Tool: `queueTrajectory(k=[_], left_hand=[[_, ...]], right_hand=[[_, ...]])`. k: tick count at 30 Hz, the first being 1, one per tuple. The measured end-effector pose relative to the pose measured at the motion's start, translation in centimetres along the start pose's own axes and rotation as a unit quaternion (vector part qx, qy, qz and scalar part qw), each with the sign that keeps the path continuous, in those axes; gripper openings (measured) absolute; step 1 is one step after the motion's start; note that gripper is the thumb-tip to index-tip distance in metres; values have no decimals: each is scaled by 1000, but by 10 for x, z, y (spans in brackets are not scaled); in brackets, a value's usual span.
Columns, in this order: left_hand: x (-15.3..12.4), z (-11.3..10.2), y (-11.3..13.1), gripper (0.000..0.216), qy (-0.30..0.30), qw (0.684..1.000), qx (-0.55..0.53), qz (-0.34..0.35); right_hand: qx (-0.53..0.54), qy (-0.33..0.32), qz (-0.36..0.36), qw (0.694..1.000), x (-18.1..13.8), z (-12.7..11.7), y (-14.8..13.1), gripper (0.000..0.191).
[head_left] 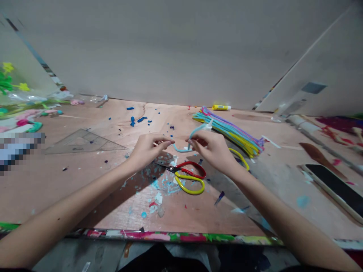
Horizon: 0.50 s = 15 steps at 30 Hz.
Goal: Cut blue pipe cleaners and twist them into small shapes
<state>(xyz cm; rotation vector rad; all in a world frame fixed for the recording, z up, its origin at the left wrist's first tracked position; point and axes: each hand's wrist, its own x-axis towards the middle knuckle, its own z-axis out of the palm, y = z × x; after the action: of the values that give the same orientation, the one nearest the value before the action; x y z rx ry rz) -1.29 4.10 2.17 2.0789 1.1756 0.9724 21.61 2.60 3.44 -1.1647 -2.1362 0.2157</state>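
Between the hands, light-blue pipe cleaner (181, 149) bent into a curve, pinched by the fingertips of left hand (149, 151) and right hand (211, 151). Just below, red-and-yellow scissors (187, 176). Beyond right hand, bundle of multicoloured pipe cleaners (229, 132); farther back, yellow glue stick (221, 107).

Between the fingers (166, 140): pale blue pipe cleaner (179, 150), fuzzy matt chenille. Below the fingers: scissors (193, 164), glossy red and yellow plastic handles, metal blades. Left of the fingers: clear plastic set square (85, 142), smooth. Beneath the fingers: matt wooden board (85, 200), rough with flaked paint.
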Motion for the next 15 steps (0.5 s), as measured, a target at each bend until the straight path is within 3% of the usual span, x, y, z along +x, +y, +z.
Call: queueTrajectory(k=[3,6,8,11,15], left_hand=[[-7,-1,0,28,56,998,21,36],[-8,-4,-1,51,136,984,49,102],[-9,-7,-2,64,158,969,115,153],[-11,-6,-4,50,121,942,234,209],[-13,0,-10,23,89,920,307,227]], right_hand=[[-27,-10,12,1000,-1,1,-4,16],[-146,-35,22,988,-5,1,-4,20],[-227,-60,24,972,-8,1,-4,23],[-294,-86,15,952,-11,2,-6,24],[-319,-87,7,944,-14,3,-10,24]])
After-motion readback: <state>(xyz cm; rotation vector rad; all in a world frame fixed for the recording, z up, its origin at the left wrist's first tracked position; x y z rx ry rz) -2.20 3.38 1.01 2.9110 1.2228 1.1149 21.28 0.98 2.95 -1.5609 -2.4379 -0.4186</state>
